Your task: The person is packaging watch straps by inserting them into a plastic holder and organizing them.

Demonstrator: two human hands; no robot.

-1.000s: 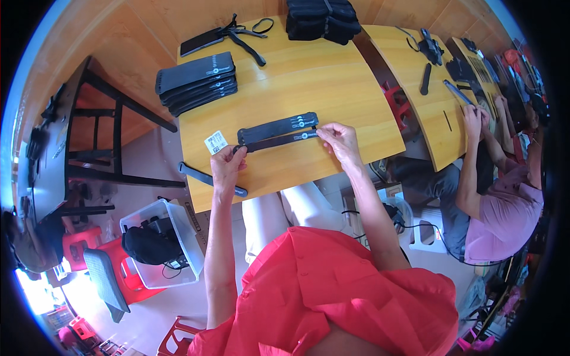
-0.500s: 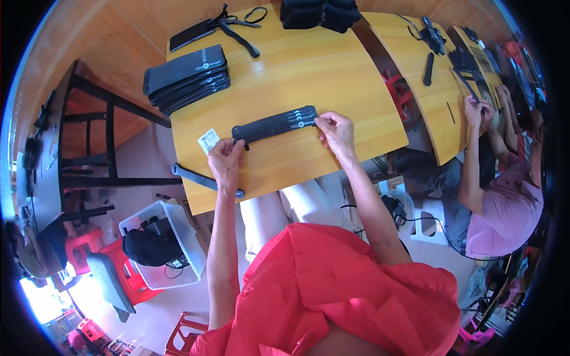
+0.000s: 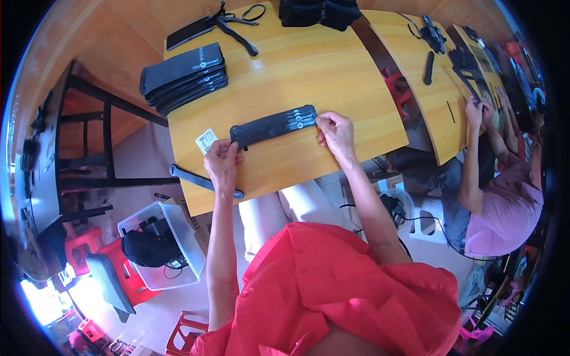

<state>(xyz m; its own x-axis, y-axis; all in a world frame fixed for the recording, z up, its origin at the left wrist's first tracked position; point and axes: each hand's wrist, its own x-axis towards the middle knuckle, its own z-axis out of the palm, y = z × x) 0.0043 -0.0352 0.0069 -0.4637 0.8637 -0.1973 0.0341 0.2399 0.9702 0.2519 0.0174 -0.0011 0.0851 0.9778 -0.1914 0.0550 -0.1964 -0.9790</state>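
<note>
A long, flat black strip (image 3: 270, 127), folded in layers with white print near its right end, lies across the wooden table (image 3: 356, 89) in front of me. My left hand (image 3: 221, 165) pinches the strip's near left corner between thumb and finger. At the other end, my right hand (image 3: 336, 133) has thumb and fingers closed on the right edge. Beside my left hand lies a white printed label sheet (image 3: 206, 142). A narrow black strap (image 3: 199, 180) runs along the table's left edge, partly behind that hand.
A stack of flat black pieces (image 3: 184, 74) sits at the far left, with a black flat case (image 3: 190, 35) and straps behind it. More black bundles (image 3: 317, 13) stand at the back. A clear bin (image 3: 196, 261) is on the floor. To the right, a co-worker (image 3: 502, 202) works at another table.
My left hand has edged slightly left with its end of the strip. The printed layers at the right end look a little more fanned. My right hand has hardly moved.
</note>
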